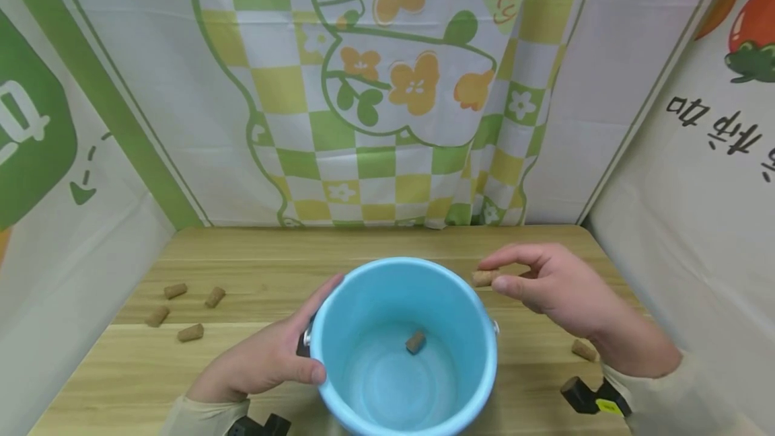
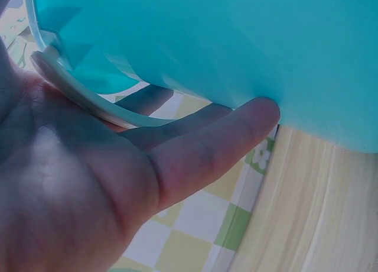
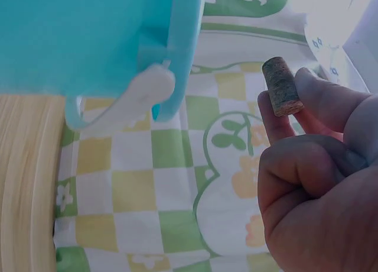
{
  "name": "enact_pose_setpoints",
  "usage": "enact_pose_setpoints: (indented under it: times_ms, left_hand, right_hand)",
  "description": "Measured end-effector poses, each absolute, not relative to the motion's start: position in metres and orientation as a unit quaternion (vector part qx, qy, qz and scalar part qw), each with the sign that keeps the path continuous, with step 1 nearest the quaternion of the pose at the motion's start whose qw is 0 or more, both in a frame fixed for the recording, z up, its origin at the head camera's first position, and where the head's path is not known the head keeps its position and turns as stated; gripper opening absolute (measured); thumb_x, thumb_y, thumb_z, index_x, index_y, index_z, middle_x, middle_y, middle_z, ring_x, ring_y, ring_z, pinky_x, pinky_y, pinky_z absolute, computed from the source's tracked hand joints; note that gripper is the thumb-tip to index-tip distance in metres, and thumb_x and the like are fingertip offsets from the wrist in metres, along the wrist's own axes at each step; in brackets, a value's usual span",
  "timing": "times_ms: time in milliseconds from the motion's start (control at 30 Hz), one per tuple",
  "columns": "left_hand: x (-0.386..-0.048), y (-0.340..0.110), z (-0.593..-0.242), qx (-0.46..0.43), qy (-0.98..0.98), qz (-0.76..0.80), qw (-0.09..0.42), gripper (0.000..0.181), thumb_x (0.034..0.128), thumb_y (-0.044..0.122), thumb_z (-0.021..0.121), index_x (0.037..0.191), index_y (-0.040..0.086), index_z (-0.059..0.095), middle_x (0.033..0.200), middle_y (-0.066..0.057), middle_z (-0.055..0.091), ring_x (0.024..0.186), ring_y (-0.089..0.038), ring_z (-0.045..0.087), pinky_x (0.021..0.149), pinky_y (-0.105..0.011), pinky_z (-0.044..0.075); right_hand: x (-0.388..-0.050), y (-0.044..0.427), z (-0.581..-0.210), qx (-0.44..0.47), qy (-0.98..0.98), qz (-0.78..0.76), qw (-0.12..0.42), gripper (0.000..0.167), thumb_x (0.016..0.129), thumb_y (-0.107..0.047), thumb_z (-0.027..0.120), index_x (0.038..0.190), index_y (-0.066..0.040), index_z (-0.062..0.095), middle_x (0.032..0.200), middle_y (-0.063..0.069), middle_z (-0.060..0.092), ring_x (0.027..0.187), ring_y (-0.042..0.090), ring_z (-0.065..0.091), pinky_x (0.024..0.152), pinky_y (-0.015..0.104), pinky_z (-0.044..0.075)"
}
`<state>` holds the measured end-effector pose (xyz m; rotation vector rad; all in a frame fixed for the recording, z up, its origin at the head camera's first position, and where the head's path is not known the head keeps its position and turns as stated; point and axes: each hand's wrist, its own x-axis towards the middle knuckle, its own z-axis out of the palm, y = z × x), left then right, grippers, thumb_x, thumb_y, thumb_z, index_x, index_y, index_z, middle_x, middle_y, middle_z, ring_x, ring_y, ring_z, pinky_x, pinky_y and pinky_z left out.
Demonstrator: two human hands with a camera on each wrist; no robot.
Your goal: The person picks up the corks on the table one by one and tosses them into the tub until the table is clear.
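**Right hand point(image 1: 563, 295) pinching brown cylindrical cork point(image 1: 484, 278), just right of round light-blue plastic bucket point(image 1: 363, 301)**

Thumb and fingers clamped on cork. Left hand point(image 1: 272, 355): fingers nearly straight, spread against bucket's left side, thumb at rim. Second cork point(image 1: 416, 342) inside, on bucket floor. Third cork point(image 1: 584, 350) right of bucket, by right wrist. Four more corks point(image 1: 190, 333) well left of bucket, on light wood-grain table point(image 1: 254, 301).

right hand point(image 1: 563, 291) — pinch grip
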<state>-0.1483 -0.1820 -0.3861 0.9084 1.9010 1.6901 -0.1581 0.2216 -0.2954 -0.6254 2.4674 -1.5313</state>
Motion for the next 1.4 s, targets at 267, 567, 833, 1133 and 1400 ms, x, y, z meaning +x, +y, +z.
enact_pose_setpoints:
  times_ms: [267,567,833,1133,1400]
  left_hand:
    - [-0.149,-0.182,-0.386,0.325,0.685,0.613,0.221,0.109,0.0863,0.030,0.080,0.160,0.037,0.001,0.155,-0.021,0.026,0.128,-0.045,0.042,0.097,-0.042,0.046]
    - [-0.149,-0.183,-0.388,0.329,0.682,0.615,0.219,0.108,0.0872,0.031,0.079,0.160,0.035,-0.001,0.154,-0.023,0.026,0.127,-0.046,0.042,0.097,-0.042,0.046]
    - [-0.151,-0.183,-0.390,0.335,0.683,0.613,0.215,0.108,0.0874,0.029,0.079,0.161,0.035,0.000,0.155,-0.022,0.026,0.127,-0.047,0.041,0.096,-0.042,0.047]
    - [-0.150,-0.183,-0.389,0.335,0.685,0.611,0.214,0.108,0.0873,0.030,0.079,0.161,0.035,0.000,0.155,-0.022,0.025,0.127,-0.046,0.041,0.097,-0.040,0.046]
    - [-0.151,-0.183,-0.390,0.337,0.677,0.617,0.218,0.109,0.0871,0.029,0.080,0.161,0.035,0.000,0.155,-0.023,0.024,0.127,-0.048,0.040,0.097,-0.041,0.046]
  right_hand:
    - [-0.151,0.214,-0.293,-0.233,0.796,-0.546,0.121,0.027,0.095,-0.015,0.070,0.120,-0.005,0.070,0.119,0.013,0.067,0.087,0.034,0.070,0.076,0.035,0.054]
    - [-0.149,0.208,-0.294,-0.248,0.770,-0.568,0.152,0.032,0.095,-0.013,0.069,0.123,0.003,0.066,0.114,0.014,0.070,0.097,0.042,0.067,0.088,0.041,0.053]
    - [-0.150,0.206,-0.295,-0.266,0.753,-0.579,0.165,0.031,0.096,-0.009,0.067,0.124,0.005,0.065,0.116,0.017,0.069,0.101,0.045,0.065,0.088,0.042,0.053]
    - [-0.150,0.203,-0.297,-0.306,0.730,-0.589,0.165,0.025,0.097,-0.004,0.064,0.121,-0.004,0.070,0.120,0.020,0.064,0.106,0.046,0.063,0.085,0.047,0.053]
    - [-0.148,0.199,-0.302,-0.331,0.715,-0.588,0.180,0.029,0.098,-0.003,0.062,0.127,0.004,0.063,0.116,0.021,0.067,0.090,0.040,0.069,0.080,0.047,0.055]
